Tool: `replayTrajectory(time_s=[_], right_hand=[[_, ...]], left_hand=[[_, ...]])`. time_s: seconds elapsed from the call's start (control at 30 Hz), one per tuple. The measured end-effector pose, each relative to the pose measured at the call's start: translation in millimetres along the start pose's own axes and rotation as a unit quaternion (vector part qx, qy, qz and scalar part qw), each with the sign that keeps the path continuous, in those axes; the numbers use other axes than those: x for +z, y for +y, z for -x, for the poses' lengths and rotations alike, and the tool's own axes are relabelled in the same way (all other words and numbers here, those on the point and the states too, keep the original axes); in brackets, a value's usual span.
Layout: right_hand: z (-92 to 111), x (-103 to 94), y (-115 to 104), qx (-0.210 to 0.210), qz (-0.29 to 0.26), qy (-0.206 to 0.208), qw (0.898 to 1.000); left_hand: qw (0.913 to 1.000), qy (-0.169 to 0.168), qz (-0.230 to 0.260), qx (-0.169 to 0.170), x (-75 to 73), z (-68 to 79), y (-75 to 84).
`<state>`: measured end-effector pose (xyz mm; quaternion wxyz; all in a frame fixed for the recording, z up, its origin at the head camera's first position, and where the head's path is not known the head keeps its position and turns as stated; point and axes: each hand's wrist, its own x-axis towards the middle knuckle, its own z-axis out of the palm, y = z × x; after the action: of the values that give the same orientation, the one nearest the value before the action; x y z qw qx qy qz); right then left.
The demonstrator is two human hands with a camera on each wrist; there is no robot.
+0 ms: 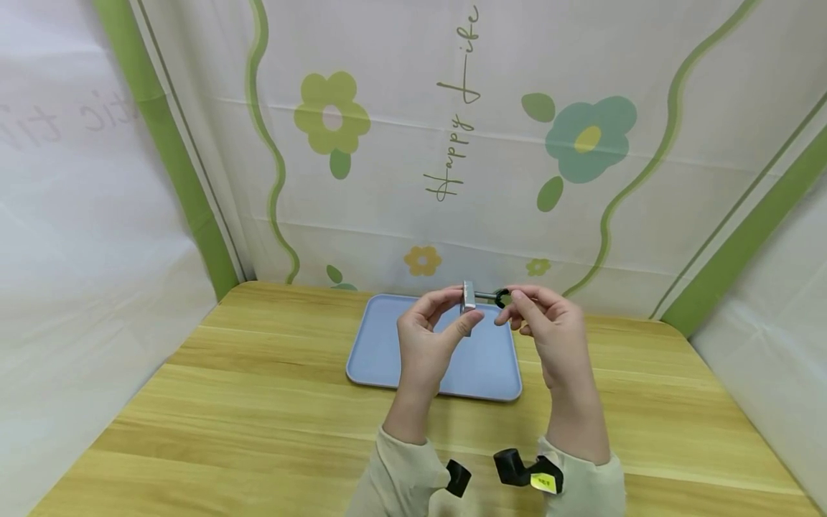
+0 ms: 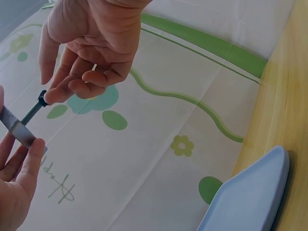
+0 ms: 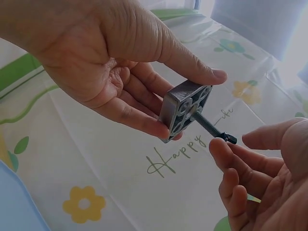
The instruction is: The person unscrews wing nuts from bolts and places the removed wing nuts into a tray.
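Note:
My left hand (image 1: 426, 337) grips a square grey metal block (image 1: 468, 296) by its edges, between the thumb and the fingers. Round recesses mark the block's face in the right wrist view. From the middle of that face sticks out a threaded bolt (image 3: 206, 122), ending in a black head (image 3: 228, 138). At that head is my right hand (image 1: 549, 323). Its index fingertip touches the head, while the thumb stands apart from it in both wrist views. Both hands are raised above the tray.
A light blue tray (image 1: 484, 370) lies on the wooden table (image 1: 271, 402) beneath the hands. Behind it hangs a white curtain (image 1: 400, 179) printed with flowers and "Happy Life". Side curtains flank the table left and right. Each wrist carries a black camera mount (image 1: 510, 467).

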<state>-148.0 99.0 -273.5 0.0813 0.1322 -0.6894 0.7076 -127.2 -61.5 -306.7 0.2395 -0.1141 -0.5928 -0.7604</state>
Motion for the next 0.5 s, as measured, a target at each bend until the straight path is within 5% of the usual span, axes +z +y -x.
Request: replayTrajectory(time_s=[0.5], right_hand=[[-0.9, -0.5, 0.1, 0.014, 0.015, -0.015, 1.000]], left_hand=[[0.9999, -0.003, 0.015, 0.002, -1.2, -0.7, 1.1]])
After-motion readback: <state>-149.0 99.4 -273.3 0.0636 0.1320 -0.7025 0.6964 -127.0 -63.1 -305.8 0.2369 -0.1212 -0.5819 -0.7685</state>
